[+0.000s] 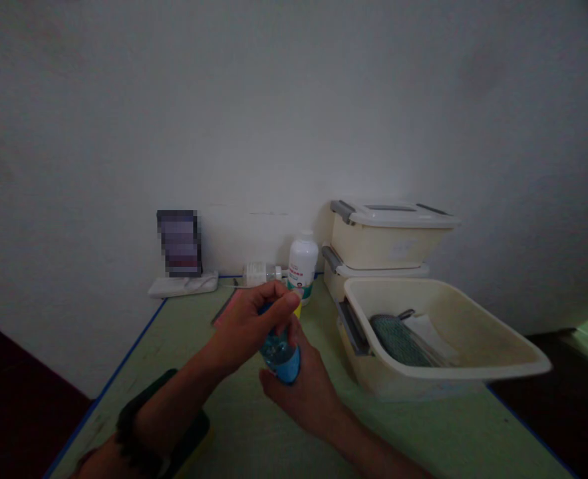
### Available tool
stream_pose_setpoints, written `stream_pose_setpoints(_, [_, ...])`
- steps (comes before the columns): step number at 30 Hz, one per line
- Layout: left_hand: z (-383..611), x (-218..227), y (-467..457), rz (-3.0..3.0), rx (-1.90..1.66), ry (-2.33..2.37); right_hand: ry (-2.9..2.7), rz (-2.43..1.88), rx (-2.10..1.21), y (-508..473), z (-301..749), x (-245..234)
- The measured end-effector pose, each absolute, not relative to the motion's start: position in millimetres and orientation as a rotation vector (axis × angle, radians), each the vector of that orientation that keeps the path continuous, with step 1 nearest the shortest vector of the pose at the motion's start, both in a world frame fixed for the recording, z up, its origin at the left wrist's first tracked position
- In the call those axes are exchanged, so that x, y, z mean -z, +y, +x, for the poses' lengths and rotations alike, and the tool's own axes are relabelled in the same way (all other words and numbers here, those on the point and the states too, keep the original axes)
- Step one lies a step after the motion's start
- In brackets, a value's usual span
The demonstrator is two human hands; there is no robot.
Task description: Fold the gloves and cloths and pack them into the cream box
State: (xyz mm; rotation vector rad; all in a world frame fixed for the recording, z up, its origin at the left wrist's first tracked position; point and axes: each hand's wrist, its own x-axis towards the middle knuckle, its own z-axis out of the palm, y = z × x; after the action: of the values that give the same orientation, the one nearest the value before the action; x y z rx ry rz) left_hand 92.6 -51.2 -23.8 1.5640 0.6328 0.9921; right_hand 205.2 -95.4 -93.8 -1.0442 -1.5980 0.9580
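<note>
A small clear bottle of blue liquid [280, 354] is held above the green table [254, 432], near its middle. My right hand [301, 392] grips the bottle from below and behind. My left hand [251, 326] closes over the bottle's top, fingers curled round the cap end. A dark band sits on my left wrist [134, 429]. Behind the hands stands a white bottle [302, 264] with a printed label, and a smaller clear bottle [260, 273] lies on its side next to it.
An open cream tub [473, 346] holding a green mesh item [398, 339] stands at the right, with two lidded cream boxes [388, 243] stacked behind it. A blurred framed object [179, 243] on a white cloth [183, 285] leans against the wall. The table has a blue edge.
</note>
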Motion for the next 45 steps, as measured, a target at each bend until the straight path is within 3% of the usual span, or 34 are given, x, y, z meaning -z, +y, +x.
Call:
stream_pose_setpoints(17, [74,-1,-66,1.134,-1.177,0.278,-1.866,-1.252,-0.932,-110,202,41])
stream_pose_setpoints(21, [74,-1,-61,1.104,-1.214,0.534,-1.863,-1.257,-0.858,-113,213,10])
stream_pose_setpoints(28, [112,28,-54,1.646,-1.038,0.87,-1.882,-1.241,-0.663,-110,265,-30])
stream_pose_setpoints(36, [175,38,-44,1.25,-0.643,0.872,-1.831,-1.409,-0.509,-102,336,-36])
stream_pose_setpoints(45, [166,61,-44,0.855,-0.884,0.602,-1.832,-1.6,-0.459,-87,357,-20])
